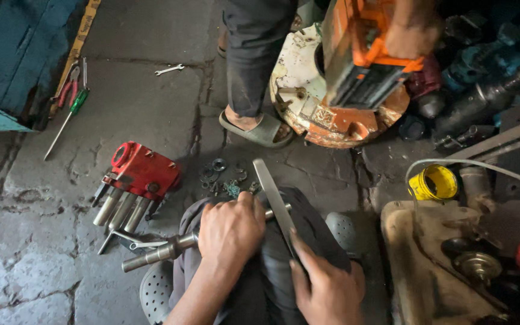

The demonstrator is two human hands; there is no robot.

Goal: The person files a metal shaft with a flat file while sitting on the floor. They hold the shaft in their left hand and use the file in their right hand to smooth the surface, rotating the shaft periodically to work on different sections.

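My left hand is closed around a steel shaft that lies across my knee and sticks out to the left. My right hand grips a flat grey metal file, whose blade slants up and left over the shaft's right end. Just left of my knee, a red pump block with several steel plungers lies on the stone floor. Small washers and rings are scattered in front of my knee.
Another person's leg and sandalled foot stand ahead beside an orange and white machine housing, which their hand touches. Pliers and a green screwdriver lie far left, a wrench farther back. A yellow can and dirty engine parts crowd the right.
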